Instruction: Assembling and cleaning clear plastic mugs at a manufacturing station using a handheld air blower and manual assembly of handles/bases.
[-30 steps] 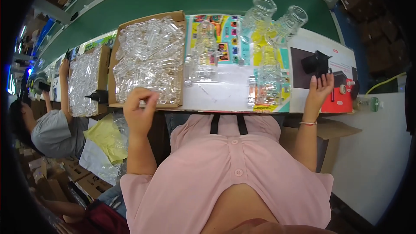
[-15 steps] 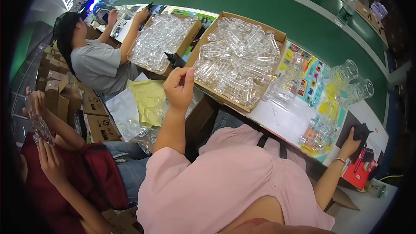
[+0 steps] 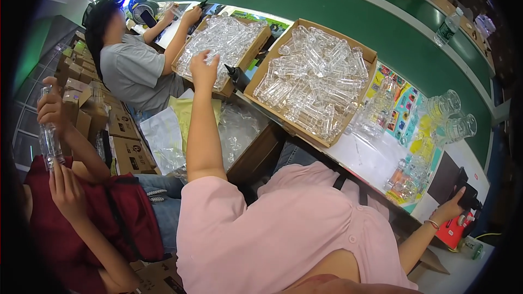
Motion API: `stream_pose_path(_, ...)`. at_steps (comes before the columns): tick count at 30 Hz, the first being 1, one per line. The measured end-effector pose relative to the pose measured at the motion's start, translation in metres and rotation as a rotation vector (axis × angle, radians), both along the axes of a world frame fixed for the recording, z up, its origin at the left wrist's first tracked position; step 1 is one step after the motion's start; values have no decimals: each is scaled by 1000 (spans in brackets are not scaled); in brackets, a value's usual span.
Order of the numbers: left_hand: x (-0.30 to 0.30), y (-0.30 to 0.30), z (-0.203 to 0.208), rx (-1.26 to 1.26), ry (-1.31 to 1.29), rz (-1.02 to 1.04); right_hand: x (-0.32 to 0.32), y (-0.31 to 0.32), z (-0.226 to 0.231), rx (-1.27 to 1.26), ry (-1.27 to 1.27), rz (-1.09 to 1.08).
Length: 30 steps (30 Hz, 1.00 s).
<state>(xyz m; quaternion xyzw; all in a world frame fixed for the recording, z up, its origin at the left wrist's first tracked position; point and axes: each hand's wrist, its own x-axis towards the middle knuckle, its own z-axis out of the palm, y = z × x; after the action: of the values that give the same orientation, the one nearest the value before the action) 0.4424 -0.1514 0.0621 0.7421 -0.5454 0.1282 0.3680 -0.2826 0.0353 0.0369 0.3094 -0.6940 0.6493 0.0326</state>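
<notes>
My left hand [image 3: 204, 71] is raised over the near edge of a cardboard tray [image 3: 251, 51] heaped with clear tubular pieces [image 3: 220, 38]. Its thumb and fingers are apart, and I see nothing between them. To its right stands a black bottle with a pointed nozzle [image 3: 237, 75]. A second cardboard tray [image 3: 305, 135], also full of clear tubular pieces [image 3: 313, 81], lies in front of me. At the far right of the bench, my right hand [image 3: 451, 207] is closed around a black object [image 3: 468, 195], its exact kind unclear.
Several clear flared glass pieces [image 3: 456, 127] stand and lie on a colourful printed sheet [image 3: 400, 98]. A person in grey [image 3: 131, 65] works at the far left; another in dark red [image 3: 81, 212] holds a clear tube [image 3: 50, 141]. Yellow paper [image 3: 192, 120] lies beside clear plastic bags [image 3: 237, 130].
My left hand has moved left and farther away, from beside the right tray to the left tray, and its fingers have spread. The right hand has lifted and shifted the black object slightly right.
</notes>
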Motion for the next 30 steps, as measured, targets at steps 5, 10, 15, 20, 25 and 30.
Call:
stream_pose_path(5, 5, -36, -12, 344, -10, -25, 10, 16, 14, 11, -39, -3)
stream_pose_path(10, 35, -38, -13, 279, -128, -15, 19, 12, 13, 11, 17, -41)
stream_pose_path(15, -75, -1, 73, -372, 238, -248, 27, 18, 23, -142, -94, -3)
stream_pose_path(20, -269, 52, 92, -206, -37, -959, 47, 23, 41, -225, -31, 82)
stream_pose_path(25, -415, 59, 36, 190, -63, -1310, 58, 38, 46, -140, -61, 247)
stream_pose_path(30, -483, 45, -4, 600, -353, -1181, 68, 59, 45, -35, -49, 440)
